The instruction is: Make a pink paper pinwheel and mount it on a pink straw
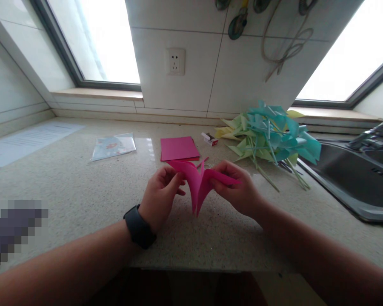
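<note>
A folded pink paper (196,187) hangs between my two hands above the counter, its flaps spread and its lower point downward. My left hand (161,191), below a black watch (139,226) on the wrist, pinches the left flap between thumb and fingers. On the other side my right hand (236,187) grips the right flap, thumb in front. Just behind lies a stack of darker pink square paper (178,148). A thin reddish stick (203,162) shows partly behind the folded paper.
Blue, green and yellow paper pinwheels (271,131) on stems are heaped at the back right, beside a sink (344,187). A small box (210,139), a clear packet (113,146) and printed sheets (28,140) lie along the back of the counter (92,195).
</note>
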### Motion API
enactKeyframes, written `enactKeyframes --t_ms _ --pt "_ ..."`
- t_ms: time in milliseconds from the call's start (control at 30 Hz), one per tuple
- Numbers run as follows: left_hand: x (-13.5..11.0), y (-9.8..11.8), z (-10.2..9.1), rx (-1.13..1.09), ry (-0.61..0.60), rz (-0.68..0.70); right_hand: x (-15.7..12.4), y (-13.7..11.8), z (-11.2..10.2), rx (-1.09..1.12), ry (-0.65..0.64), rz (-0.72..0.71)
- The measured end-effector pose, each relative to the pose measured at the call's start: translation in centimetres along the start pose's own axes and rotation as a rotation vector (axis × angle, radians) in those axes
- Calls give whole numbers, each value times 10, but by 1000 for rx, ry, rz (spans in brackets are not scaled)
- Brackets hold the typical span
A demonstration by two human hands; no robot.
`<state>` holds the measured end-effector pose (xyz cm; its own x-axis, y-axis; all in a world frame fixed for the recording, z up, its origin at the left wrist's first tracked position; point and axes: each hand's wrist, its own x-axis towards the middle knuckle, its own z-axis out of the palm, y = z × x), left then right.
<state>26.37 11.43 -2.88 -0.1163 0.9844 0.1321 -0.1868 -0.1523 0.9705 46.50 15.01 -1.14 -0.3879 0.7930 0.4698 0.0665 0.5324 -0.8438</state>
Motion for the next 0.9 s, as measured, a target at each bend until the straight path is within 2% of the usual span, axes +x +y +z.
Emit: enactKeyframes --t_ms 467,633,900 --pt "3 -1 1 -102 -13 -183 1 5 2 82 52 98" --pt "4 -1 1 -163 24 -179 1 5 3 100 56 131" --pt "4 1 3 -185 -12 -179 1 2 5 126 53 166"
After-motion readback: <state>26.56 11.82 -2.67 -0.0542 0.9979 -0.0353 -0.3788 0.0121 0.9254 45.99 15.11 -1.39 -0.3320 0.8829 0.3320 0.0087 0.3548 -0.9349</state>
